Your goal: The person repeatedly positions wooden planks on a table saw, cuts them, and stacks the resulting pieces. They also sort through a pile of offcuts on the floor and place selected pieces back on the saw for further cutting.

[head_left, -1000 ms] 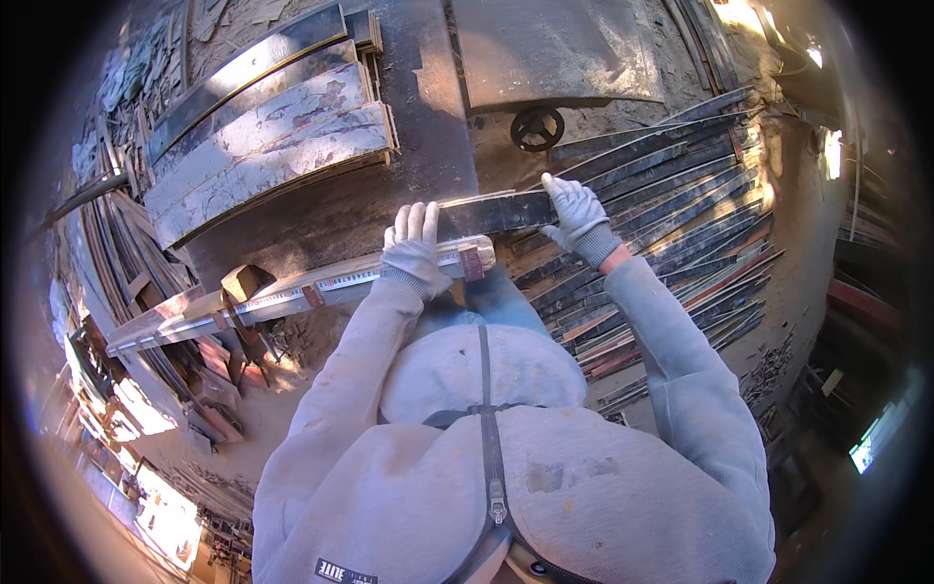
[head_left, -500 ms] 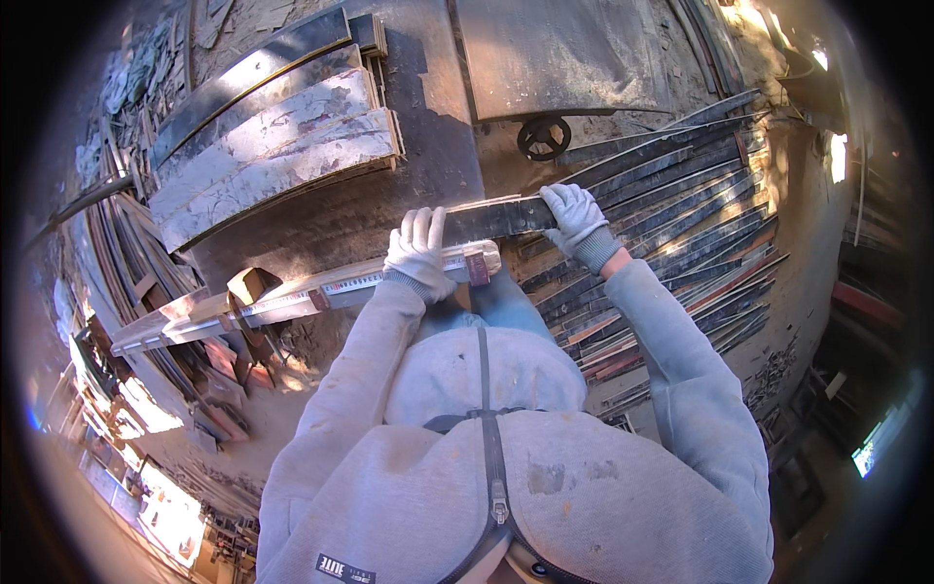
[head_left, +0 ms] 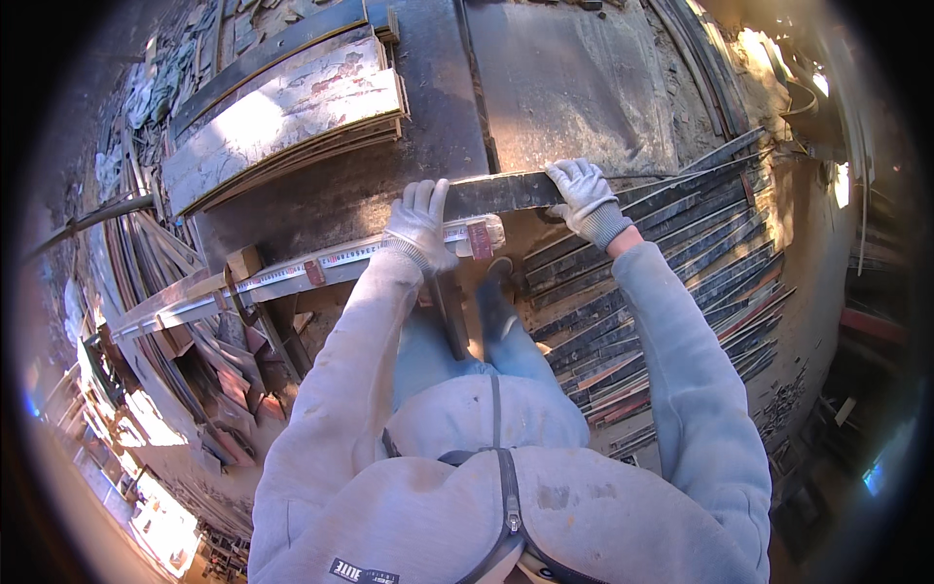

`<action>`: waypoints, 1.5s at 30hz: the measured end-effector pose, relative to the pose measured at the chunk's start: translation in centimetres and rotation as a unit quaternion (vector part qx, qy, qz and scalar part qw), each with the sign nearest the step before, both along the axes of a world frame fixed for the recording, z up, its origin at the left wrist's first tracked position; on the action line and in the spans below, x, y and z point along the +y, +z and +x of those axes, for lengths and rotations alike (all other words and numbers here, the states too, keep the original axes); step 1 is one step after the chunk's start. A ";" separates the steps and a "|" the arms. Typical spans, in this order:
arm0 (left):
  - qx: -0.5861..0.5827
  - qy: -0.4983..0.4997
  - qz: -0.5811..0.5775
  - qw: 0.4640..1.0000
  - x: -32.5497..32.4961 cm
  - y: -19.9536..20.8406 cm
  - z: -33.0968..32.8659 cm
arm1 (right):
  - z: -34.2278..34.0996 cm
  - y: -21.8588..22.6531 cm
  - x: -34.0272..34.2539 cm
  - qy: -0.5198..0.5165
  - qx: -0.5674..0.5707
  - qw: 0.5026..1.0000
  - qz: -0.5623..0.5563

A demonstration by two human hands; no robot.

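Observation:
A short dark-faced board strip (head_left: 498, 195) with a pale raw edge lies crosswise before me, over the near edge of the bench. My right hand (head_left: 587, 201), in a white glove, is closed around its right end. Gloved as well, my left hand (head_left: 418, 224) lies palm down at the strip's left end, fingers stretched forward; its thumb is hidden. Beneath that wrist runs a long wooden rail (head_left: 336, 261) with a measuring scale and reddish-brown blocks, roughly parallel to the strip and nearer my body.
A stack of worn boards (head_left: 282, 122) rests on the dark bench top (head_left: 433, 117) at far left. Beyond the strip is a broad metal sheet (head_left: 574, 88). Many dark strips (head_left: 662, 263) lie on the right; scrap strips (head_left: 185, 248) heap up at left.
The view has shifted, showing more of my legs. The strip and both hands now appear closer to the metal sheet's near edge, and the black handwheel there is out of sight.

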State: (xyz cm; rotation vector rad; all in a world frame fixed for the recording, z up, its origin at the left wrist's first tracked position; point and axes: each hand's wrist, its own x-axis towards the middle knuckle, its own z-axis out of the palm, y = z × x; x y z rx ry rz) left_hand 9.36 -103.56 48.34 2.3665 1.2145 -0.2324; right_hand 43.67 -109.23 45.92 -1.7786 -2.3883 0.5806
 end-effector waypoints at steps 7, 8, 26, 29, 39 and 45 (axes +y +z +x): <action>-0.008 -0.002 0.018 1.000 -0.1 0.0 -0.3 | -1.4 -1.1 0.3 -0.031 -0.041 0.999 -0.007; -0.010 -0.002 0.026 1.000 0.0 0.0 -0.3 | -1.5 -1.3 0.5 -0.033 -0.056 0.998 -0.006; 0.070 -0.025 0.047 0.996 0.8 0.0 0.0 | -3.0 -1.2 3.3 -0.013 -0.100 0.995 -0.025; 0.054 -0.022 0.054 0.997 0.7 0.1 -0.1 | -2.9 -1.3 3.7 -0.014 -0.097 0.995 -0.012; 0.030 -0.019 0.092 0.995 1.1 -1.2 -0.6 | -1.1 0.4 1.2 -0.127 -0.026 0.991 -0.033; -0.004 -0.007 0.086 0.996 0.4 -1.8 -1.3 | 1.2 -1.0 -8.5 -0.038 0.023 0.998 -0.036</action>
